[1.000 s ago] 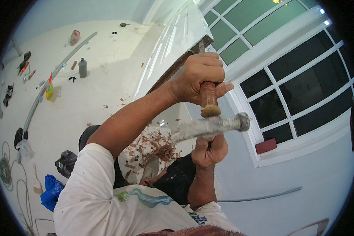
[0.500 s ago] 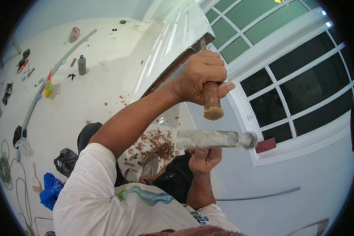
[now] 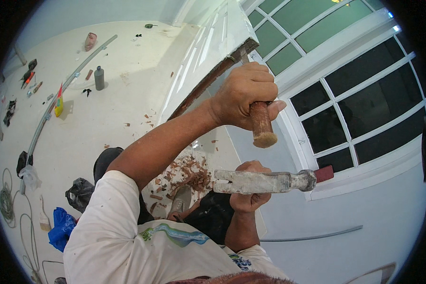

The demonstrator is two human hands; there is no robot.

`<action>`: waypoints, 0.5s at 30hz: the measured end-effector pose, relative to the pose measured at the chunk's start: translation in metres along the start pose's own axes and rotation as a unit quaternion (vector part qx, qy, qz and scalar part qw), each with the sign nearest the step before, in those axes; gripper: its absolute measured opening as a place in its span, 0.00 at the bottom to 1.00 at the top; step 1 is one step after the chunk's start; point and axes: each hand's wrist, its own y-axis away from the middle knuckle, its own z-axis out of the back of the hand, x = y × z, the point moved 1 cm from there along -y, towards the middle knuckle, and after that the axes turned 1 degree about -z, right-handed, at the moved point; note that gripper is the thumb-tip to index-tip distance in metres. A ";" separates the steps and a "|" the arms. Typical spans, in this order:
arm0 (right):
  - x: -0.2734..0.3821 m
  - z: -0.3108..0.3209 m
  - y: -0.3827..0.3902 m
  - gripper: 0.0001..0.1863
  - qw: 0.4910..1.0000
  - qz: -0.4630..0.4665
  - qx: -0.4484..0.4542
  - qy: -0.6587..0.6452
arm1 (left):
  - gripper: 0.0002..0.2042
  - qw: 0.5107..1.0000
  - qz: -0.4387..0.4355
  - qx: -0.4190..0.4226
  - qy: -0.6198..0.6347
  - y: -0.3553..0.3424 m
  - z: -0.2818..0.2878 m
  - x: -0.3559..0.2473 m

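My left hand grips the wooden-handled chisel against the door edge; my right hand is closed around the hammer. Wood chips litter the floor, so I judge the cut well begun but unfinished.

The person wears a white short-sleeved T-shirt, its sleeve ending above the elbow and flecked with small dark specks. Across the chest runs a wavy printed band in green, blue and yellow, with a darker blue patch lower down near the hem. Both forearms are bare, and neither hand wears a glove.
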 end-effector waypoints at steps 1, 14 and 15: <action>0.001 -0.001 0.001 0.13 1.000 -0.005 -0.012 -0.013 | 0.17 1.000 0.002 -0.002 -0.001 0.001 0.000 0.001; 0.003 0.004 -0.001 0.12 1.000 0.001 0.031 0.005 | 0.17 1.000 -0.004 0.010 -0.002 0.004 0.001 -0.003; 0.004 0.004 0.002 0.12 1.000 0.003 0.027 0.015 | 0.17 1.000 -0.004 0.007 -0.005 0.005 0.000 -0.004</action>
